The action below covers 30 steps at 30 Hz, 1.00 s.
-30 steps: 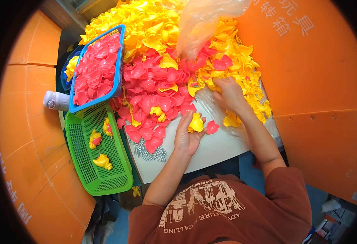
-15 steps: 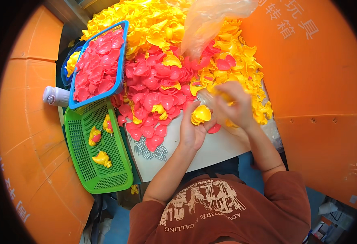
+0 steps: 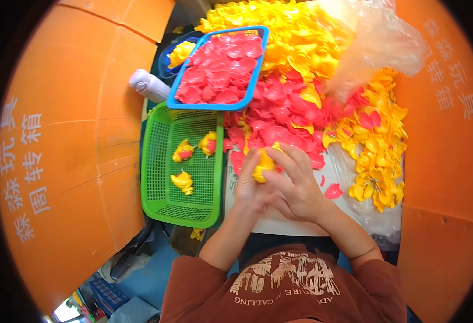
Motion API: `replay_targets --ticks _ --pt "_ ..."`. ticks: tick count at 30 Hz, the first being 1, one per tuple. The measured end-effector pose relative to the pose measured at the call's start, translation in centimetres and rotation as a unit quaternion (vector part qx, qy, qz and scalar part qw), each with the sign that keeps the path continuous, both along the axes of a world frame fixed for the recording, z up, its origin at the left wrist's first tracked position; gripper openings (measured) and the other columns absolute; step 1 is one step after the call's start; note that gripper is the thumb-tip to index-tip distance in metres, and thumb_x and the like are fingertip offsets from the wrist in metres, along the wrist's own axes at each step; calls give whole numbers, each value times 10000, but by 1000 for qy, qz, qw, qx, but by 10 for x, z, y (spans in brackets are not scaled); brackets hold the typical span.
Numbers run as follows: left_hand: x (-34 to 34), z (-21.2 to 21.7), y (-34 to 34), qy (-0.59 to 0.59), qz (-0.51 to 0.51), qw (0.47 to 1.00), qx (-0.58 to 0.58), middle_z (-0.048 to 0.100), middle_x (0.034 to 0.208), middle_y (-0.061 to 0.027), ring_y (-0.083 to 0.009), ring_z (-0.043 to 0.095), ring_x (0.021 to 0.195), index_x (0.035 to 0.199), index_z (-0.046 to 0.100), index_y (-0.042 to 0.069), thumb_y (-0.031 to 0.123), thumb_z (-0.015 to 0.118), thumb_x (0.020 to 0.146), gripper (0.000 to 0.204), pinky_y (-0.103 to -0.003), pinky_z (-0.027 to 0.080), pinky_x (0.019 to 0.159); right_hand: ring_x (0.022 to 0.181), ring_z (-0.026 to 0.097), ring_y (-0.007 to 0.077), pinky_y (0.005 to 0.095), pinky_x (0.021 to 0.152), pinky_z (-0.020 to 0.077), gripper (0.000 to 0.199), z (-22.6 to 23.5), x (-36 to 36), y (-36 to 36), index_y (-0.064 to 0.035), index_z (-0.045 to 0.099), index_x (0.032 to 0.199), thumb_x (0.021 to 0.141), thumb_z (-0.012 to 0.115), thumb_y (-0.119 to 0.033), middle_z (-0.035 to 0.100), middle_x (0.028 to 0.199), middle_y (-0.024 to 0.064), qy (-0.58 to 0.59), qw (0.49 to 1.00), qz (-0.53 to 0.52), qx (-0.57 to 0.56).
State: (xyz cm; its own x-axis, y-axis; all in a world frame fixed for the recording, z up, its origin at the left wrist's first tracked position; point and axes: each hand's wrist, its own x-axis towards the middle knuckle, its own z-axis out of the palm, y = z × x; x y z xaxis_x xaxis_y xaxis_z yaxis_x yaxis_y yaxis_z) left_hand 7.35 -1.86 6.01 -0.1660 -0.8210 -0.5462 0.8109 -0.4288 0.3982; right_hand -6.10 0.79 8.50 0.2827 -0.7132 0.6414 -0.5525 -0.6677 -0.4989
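Above the near part of the white table, my two hands meet around a yellow plastic toy part [image 3: 262, 168], curved and glossy. My left hand [image 3: 249, 185] cups it from the left. From the right, the fingers of my right hand [image 3: 297, 182] bend over it and press on it, hiding much of its shape. Just beyond the hands lies a heap of red plastic shells [image 3: 282, 110]. A green basket [image 3: 208, 219] stands to the left, with several yellow-and-red toy pieces [image 3: 182, 182] inside.
A blue basket [image 3: 263, 59] full of red shells rests past the green one, beside a pale bottle [image 3: 149, 85]. Yellow parts [image 3: 301, 37] pile up at the back and right, partly under a clear plastic bag [image 3: 379, 40]. Orange panels [image 3: 86, 118] close in both sides.
My right hand has come from the right-hand side onto the yellow part in my left hand, and both now touch it. The view has swung left, so the baskets and heaps appear further right.
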Motion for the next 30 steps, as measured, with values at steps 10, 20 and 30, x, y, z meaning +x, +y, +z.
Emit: replay_targets --ticks 10,20,30 --pt "171 94 -224 -809 272 294 -431 584 983 -120 -262 583 916 1005 584 24 144 689 793 266 -353 491 775 1031 539 340 368 857 444 371 -1 -39 18 -4 549 1128 786 653 -102 537 1167 192 -132 981 -117 82" --pt "110 110 -257 -886 -40 251 -389 555 1185 -173 -338 535 1087 1170 558 50 329 576 863 415 -405 436 901 1069 537 331 379 907 424 298 -2 -82 -45 3 554 1106 829 613 -87 557 1139 188 -94 985 -124 80" --pt "7 60 -110 -750 -76 88 -652 502 1228 -141 -303 479 1145 1155 565 90 254 687 764 442 -448 303 1000 1177 422 387 552 970 320 652 14 -104 -275 -208 481 1287 795 461 -634 542 1225 106 248 898 -308 193"
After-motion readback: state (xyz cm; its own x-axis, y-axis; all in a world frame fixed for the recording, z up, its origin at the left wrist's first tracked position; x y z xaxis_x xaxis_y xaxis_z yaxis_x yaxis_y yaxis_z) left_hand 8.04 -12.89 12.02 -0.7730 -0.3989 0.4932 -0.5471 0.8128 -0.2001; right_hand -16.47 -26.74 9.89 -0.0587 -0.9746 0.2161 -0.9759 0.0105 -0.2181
